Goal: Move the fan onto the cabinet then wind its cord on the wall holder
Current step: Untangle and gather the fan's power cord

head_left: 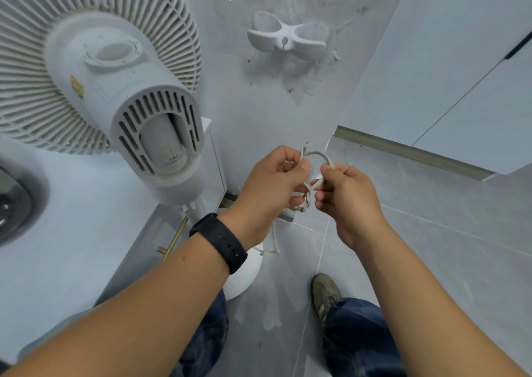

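The white fan (95,68) stands at the upper left on the pale cabinet top (72,232), its motor housing facing me. Its white cord (307,196) is bunched in loops between my two hands, and a tail hangs down below them. My left hand (270,186), with a black watch on the wrist, pinches the loops from the left. My right hand (345,201) pinches them from the right. The white wall holder (286,38), with two wing-shaped prongs, sits on the wall well above my hands and carries no cord.
A dark round sink (17,201) lies at the left edge of the cabinet top. A brass handle (172,240) shows on the cabinet front. The fan's round white base (244,276) sits low by my legs. Grey floor tiles and a white cupboard (460,88) fill the right.
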Tool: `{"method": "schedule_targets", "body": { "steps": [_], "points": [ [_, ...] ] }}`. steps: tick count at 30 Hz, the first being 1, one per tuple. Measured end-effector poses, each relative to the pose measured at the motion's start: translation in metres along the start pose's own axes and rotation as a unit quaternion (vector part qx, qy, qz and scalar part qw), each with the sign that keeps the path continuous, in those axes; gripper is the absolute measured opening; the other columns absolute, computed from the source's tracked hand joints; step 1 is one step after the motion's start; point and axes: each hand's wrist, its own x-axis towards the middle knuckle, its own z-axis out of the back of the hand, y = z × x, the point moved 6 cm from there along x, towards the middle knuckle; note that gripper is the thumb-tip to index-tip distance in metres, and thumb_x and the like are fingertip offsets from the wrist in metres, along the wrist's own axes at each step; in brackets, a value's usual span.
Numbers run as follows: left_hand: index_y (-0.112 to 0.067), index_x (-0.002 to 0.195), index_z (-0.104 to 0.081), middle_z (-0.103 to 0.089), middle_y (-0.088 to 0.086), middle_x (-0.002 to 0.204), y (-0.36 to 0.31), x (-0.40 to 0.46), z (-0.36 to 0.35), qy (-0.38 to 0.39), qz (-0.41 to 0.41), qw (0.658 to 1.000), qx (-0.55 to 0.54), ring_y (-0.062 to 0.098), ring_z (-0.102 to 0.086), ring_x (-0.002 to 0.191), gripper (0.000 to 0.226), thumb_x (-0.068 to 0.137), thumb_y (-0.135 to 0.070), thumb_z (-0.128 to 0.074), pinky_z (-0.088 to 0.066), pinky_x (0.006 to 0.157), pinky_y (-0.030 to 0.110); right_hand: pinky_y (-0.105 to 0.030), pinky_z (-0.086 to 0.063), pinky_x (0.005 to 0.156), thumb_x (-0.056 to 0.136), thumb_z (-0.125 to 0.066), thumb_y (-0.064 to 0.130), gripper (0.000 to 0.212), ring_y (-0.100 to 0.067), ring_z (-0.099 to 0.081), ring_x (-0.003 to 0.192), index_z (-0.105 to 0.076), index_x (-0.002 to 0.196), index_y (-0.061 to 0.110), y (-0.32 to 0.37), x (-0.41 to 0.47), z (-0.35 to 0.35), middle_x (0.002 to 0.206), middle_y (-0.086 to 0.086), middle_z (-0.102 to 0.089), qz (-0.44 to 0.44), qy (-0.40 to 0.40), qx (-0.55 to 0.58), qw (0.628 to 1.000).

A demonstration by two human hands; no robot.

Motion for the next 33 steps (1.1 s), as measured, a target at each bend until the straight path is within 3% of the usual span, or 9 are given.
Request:
{"method": "schedule_targets", "body": {
  "steps": [4,10,15,18,20,24,27,29,33],
  "points": [
    [-0.019,0.096,-0.064,-0.065,0.003,0.095,-0.006,-0.001,-0.002,0.005,-0.05,0.999,0.015,0.011,-0.068,0.082,0.006,0.102,-0.018,-0.063,-0.053,0.076,0.029,-0.028,-0.045,0.048,0.099,-0.054,0.005,0.023,-0.015,-0.051,0.046,-0.048,0.117,0.017,-0.005,0.0,0.007,0.061,-0.005,-0.057,-0.041,-0.033,0.038,0.998],
    [-0.029,0.104,-0.068,-0.068,-0.009,0.088,-0.015,-0.004,-0.002,0.008,-0.106,0.994,0.037,0.009,-0.068,0.081,0.019,0.1,-0.01,-0.063,-0.053,0.075,0.024,-0.025,-0.043,0.049,0.097,-0.042,0.004,0.023,-0.015,-0.051,0.046,-0.062,0.098,0.015,-0.001,-0.003,0.003,0.053,-0.002,-0.065,-0.022,-0.003,-0.077,0.997],
    [-0.03,0.113,-0.068,-0.062,-0.009,0.086,-0.016,-0.004,-0.002,0.005,-0.131,0.987,0.089,0.013,-0.068,0.082,0.025,0.103,-0.01,-0.057,-0.056,0.079,0.028,-0.029,-0.047,0.072,0.099,-0.055,0.023,0.019,-0.012,-0.06,0.078,-0.072,0.096,0.016,-0.001,-0.007,-0.005,0.087,0.004,-0.072,0.028,0.045,-0.193,0.98],
    [-0.031,0.12,-0.067,-0.056,-0.016,0.083,-0.017,-0.005,-0.005,0.021,-0.149,0.978,0.145,0.013,-0.069,0.083,0.03,0.104,-0.01,-0.053,-0.05,0.066,0.016,-0.037,-0.05,0.09,0.093,-0.055,0.036,0.02,-0.017,-0.063,0.109,-0.074,0.096,0.031,0.004,-0.004,-0.004,0.106,0.005,-0.072,0.06,0.028,-0.213,0.975],
    [-0.033,0.123,-0.068,-0.054,-0.014,0.086,-0.017,-0.004,-0.005,0.017,-0.16,0.973,0.168,0.019,-0.065,0.081,0.033,0.105,-0.01,-0.052,-0.047,0.065,0.018,-0.047,-0.048,0.104,0.086,-0.054,0.045,0.025,-0.022,-0.057,0.122,-0.075,0.098,0.041,0.01,-0.001,-0.001,0.12,0.002,-0.067,0.095,0.01,-0.225,0.97],
    [-0.039,0.119,-0.07,-0.063,-0.025,0.09,-0.017,-0.003,-0.003,0.02,-0.174,0.964,0.198,0.004,-0.056,0.077,0.038,0.104,-0.009,-0.051,-0.044,0.073,0.024,-0.035,-0.049,0.092,0.102,-0.051,0.035,0.03,0.003,-0.062,0.093,-0.078,0.09,0.038,0.026,-0.009,-0.001,0.105,0.019,-0.072,0.13,0.044,-0.102,0.985],
    [-0.031,0.127,-0.07,-0.065,0.002,0.107,-0.016,-0.003,-0.004,0.035,-0.184,0.947,0.261,0.013,-0.058,0.094,0.036,0.105,-0.011,-0.052,-0.045,0.086,0.026,-0.032,-0.043,0.084,0.104,-0.051,0.042,0.032,-0.002,-0.057,0.081,-0.08,0.095,0.032,0.026,-0.01,-0.006,0.091,0.018,-0.071,0.119,0.098,-0.058,0.986],
    [-0.025,0.125,-0.071,-0.062,0.01,0.101,-0.014,-0.003,-0.007,0.054,-0.181,0.939,0.287,0.013,-0.056,0.087,0.031,0.105,-0.011,-0.052,-0.042,0.08,0.026,-0.029,-0.04,0.083,0.104,-0.053,0.04,0.029,0.0,-0.058,0.078,-0.078,0.103,0.026,0.023,-0.012,-0.01,0.088,0.016,-0.071,0.114,0.112,-0.054,0.986],
    [-0.024,0.126,-0.065,-0.058,0.0,0.096,-0.008,-0.002,-0.01,0.082,-0.122,0.95,0.275,0.006,-0.058,0.072,0.024,0.103,-0.022,-0.059,-0.043,0.069,0.02,-0.016,-0.042,0.072,0.105,-0.054,0.03,0.024,0.003,-0.06,0.071,-0.076,0.102,0.022,0.024,-0.011,-0.009,0.082,0.016,-0.071,0.134,0.102,-0.029,0.985]
  ]
}}
